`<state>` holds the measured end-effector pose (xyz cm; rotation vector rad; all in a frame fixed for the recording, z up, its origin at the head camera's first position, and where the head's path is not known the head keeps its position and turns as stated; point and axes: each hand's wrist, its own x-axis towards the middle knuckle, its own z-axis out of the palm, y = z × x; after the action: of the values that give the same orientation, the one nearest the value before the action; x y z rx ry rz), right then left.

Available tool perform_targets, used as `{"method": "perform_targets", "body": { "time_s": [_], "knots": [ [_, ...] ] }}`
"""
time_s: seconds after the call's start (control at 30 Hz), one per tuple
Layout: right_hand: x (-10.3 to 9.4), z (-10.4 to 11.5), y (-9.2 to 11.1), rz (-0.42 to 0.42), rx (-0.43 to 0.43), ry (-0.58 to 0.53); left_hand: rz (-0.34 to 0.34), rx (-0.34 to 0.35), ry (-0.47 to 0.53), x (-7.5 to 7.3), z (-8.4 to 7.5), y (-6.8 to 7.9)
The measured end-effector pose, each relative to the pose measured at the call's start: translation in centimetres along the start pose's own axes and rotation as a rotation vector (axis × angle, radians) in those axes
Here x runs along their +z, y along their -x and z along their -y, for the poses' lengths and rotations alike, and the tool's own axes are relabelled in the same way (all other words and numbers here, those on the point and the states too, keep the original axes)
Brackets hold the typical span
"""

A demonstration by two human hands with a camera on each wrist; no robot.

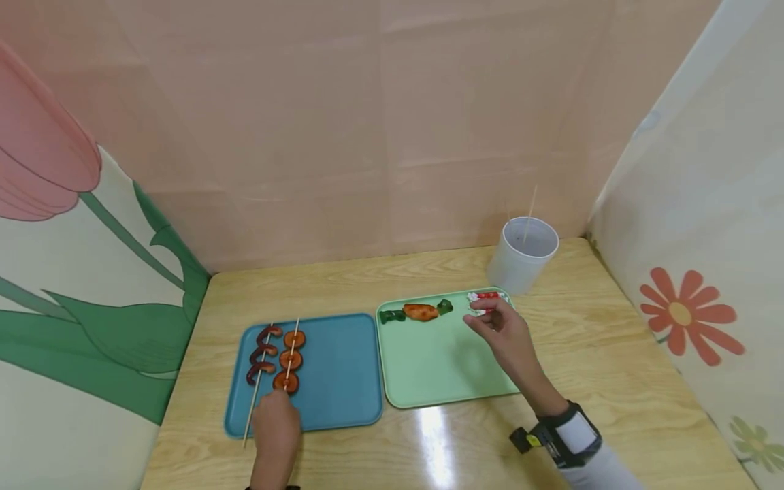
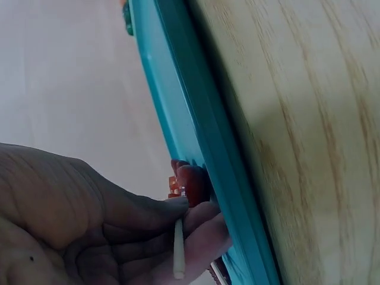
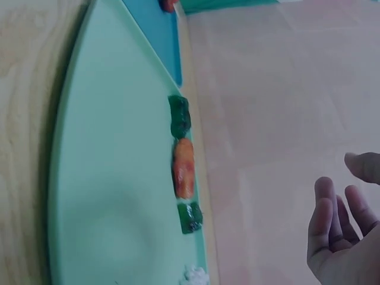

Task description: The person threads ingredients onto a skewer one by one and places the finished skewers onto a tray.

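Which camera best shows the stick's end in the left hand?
The left wrist view: up close, the left hand pinches the stick, its end poking out. In the head view, the hand hides that end; only the part along three round slices shows. The right wrist view doesn't show that end.

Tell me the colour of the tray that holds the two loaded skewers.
Blue; the tray shows best in the head view.

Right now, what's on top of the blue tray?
On the blue tray lies a skewer of curled brown pieces; a skewer of round orange pieces is there too, pinched by your left hand, which hides whatever lies beneath it.
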<state>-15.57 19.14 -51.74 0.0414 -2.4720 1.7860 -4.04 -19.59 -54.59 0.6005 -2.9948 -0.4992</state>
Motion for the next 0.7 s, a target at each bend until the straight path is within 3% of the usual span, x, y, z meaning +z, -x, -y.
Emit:
{"method": "perform_targets", "body": {
  "time_s": [0.2,0.33,0.53,0.7],
  "knots": [
    [-1.6,0.4,-1.3,-0.036,0.009,0.070,0.050,-0.026,-0.042,-0.4,0.1,-0.2],
    [-3.2,0.8,-3.4,-0.122,-0.044,0.193,0.049,-0.043,-0.040,-0.8,0.0,-0.1],
    [-6.3,0.8,-10.3,-0.292,-0.220,0.381,0.036,-0.069,-0.042,-1.3,-0.1,-0.1],
    [-7.7,0.9,-15.9,-0.231,-0.247,0.471,0.013,-0.087,-0.043,-1.6,-0.5,0.0]
  ]
}}
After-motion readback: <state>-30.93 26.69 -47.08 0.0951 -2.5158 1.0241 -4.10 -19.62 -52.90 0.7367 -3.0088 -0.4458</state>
